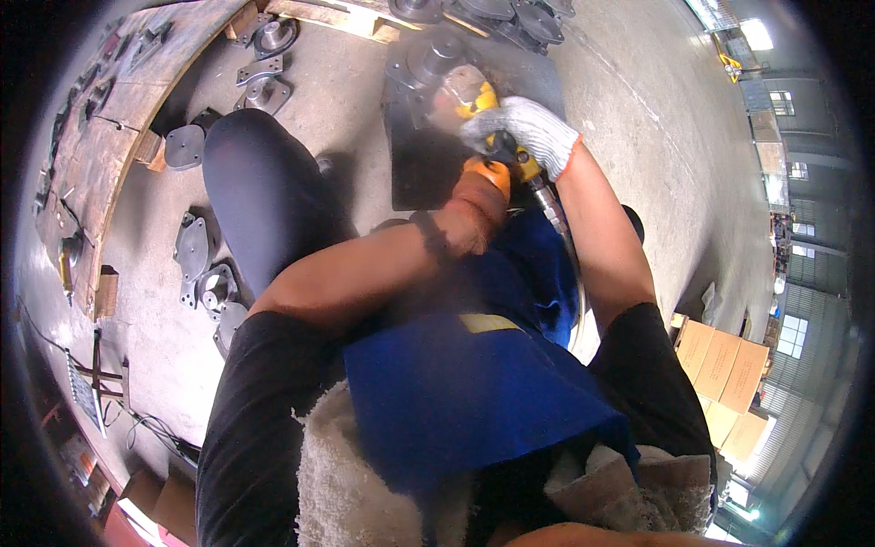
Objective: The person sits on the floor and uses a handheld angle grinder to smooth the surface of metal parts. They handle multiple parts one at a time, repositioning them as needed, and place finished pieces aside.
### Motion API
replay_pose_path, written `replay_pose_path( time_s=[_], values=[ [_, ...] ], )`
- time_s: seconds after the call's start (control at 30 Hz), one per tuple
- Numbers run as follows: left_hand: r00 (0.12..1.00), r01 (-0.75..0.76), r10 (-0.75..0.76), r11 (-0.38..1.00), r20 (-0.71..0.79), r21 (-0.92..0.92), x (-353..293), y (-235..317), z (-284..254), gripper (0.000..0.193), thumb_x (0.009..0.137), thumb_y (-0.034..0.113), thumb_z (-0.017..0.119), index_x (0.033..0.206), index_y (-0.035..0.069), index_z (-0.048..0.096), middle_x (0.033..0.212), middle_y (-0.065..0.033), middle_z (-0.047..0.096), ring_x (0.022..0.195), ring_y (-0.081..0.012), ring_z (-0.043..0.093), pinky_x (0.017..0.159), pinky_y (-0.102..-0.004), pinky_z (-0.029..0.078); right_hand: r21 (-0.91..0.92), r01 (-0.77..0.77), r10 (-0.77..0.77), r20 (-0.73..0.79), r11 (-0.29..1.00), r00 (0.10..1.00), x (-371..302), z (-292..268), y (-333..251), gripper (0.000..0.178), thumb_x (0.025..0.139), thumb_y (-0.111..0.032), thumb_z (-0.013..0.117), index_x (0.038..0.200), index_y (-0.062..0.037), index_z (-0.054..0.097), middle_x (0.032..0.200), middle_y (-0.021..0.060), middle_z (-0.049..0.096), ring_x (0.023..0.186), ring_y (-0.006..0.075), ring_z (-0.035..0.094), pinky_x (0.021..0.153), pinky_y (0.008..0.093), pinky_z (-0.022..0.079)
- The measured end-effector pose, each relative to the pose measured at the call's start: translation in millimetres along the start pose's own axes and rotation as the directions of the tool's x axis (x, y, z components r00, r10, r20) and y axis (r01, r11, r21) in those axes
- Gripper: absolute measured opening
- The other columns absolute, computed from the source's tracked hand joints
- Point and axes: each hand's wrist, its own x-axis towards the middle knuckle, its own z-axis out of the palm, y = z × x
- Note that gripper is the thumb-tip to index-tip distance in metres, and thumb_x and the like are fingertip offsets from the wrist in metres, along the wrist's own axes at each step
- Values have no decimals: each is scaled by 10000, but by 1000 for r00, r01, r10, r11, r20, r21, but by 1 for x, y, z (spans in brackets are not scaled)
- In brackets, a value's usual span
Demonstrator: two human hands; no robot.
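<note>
A yellow and black air grinder is in both my hands, its head angled up and away from me. My right hand, in a white knit glove with an orange cuff, is closed over the grinder's body. My left hand, in an orange glove, wraps round the tool lower down, close to my right hand. A metal fitting and an air hose run from the tool's near end toward me. Just beyond the grinder's head sits a grey metal part with a round hub, hazy and blurred. Whether the disc touches it, I cannot tell.
Under the part lies a dark plate. Several similar metal parts rest on the floor to the left, others near my left leg. A wooden-topped table stands far left. Cardboard boxes are stacked at right.
</note>
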Motion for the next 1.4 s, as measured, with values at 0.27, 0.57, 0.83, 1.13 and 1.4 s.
replay_pose_path(
  time_s=[0.27,0.57,0.83,1.13,1.4],
  values=[
    [981,109,-91,989,172,-97,3,13,-37,275,890,253,504,1089,134,652,1076,-109,662,954,-280,649,810,-368,519,212,-42,46,-14,976,999,-4,-4,15,277,794,-222,697,950,5,672,823,59,673,732,134,626,670,266,513],
    [945,-287,282,958,166,9,23,21,-15,285,693,168,711,966,152,633,889,-109,633,812,-264,652,688,-381,505,419,-100,164,-119,903,979,-32,-24,38,252,818,-182,655,966,21,666,857,78,679,749,156,648,706,282,528],
    [981,-119,105,990,160,81,8,33,-43,254,854,239,545,1044,130,672,1027,-106,681,937,-277,657,785,-388,524,527,-121,208,-108,841,972,-46,-12,11,275,766,-223,721,946,-20,678,816,51,672,698,132,625,648,272,510],
    [986,-101,85,989,140,112,35,18,19,238,850,230,563,1039,113,647,1011,-122,681,904,-277,667,755,-363,541,401,-45,90,-93,915,992,-24,-20,41,369,759,-327,724,998,-51,671,884,9,635,805,113,555,722,267,448],
    [959,-283,282,958,18,44,53,36,30,224,817,184,620,1023,96,622,912,-130,667,831,-294,655,715,-367,527,629,27,198,-284,777,938,-58,-39,83,298,789,-236,709,985,-16,665,881,58,668,751,137,630,684,251,524]
  ],
)
